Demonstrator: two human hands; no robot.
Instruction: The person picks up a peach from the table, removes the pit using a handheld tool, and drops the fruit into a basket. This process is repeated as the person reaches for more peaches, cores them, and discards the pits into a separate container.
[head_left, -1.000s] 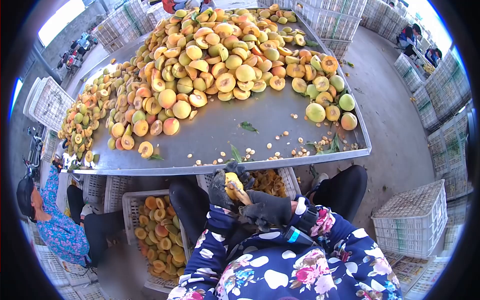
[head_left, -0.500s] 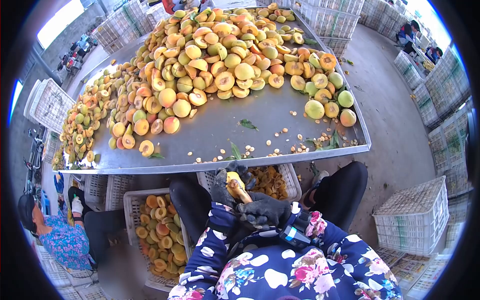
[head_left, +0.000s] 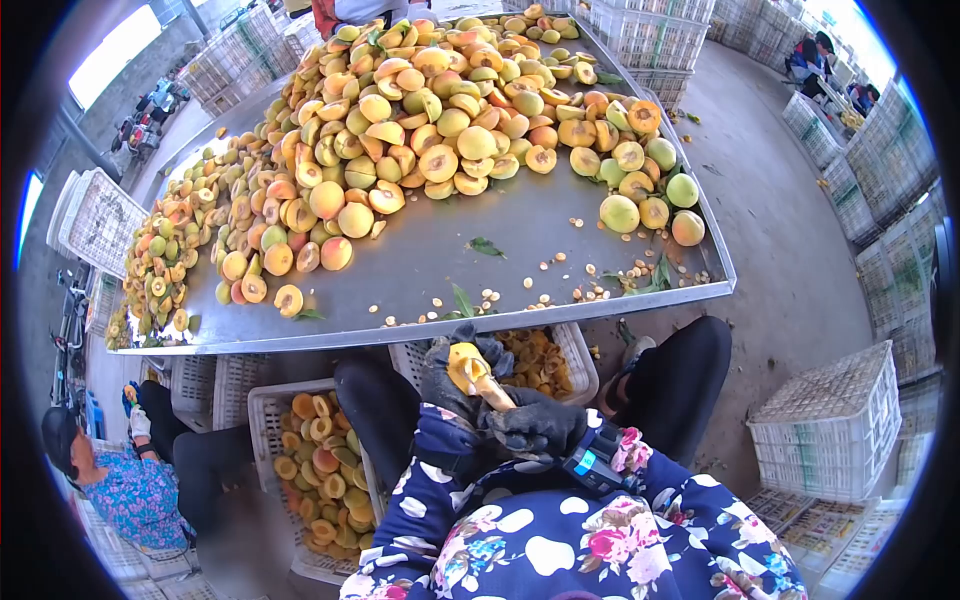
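Observation:
My left hand (head_left: 447,378), in a dark glove, is closed around a yellow-orange fruit piece (head_left: 465,366) above my lap. My right hand (head_left: 540,424), also gloved, grips the pale handle of a small tool (head_left: 494,391). The tool's far end meets the fruit; its tip is too small to make out. Just ahead of both hands runs the front edge of a metal table (head_left: 400,297), which bears a large heap of halved fruit (head_left: 400,140). Beneath that edge a crate (head_left: 581,362) holds cut fruit pieces.
Another crate (head_left: 259,425) of halved fruit stands left of my legs. A co-worker (head_left: 130,490) sits at the far left. On the right is a white crate (head_left: 823,430), with stacked crates (head_left: 905,290) behind. Loose pits (head_left: 545,299) and leaves lie near the table's front edge.
My right hand's fingers have drawn closed around the tool handle, which shows more fully. The fruit is tilted differently in my left hand. The view has shifted slightly.

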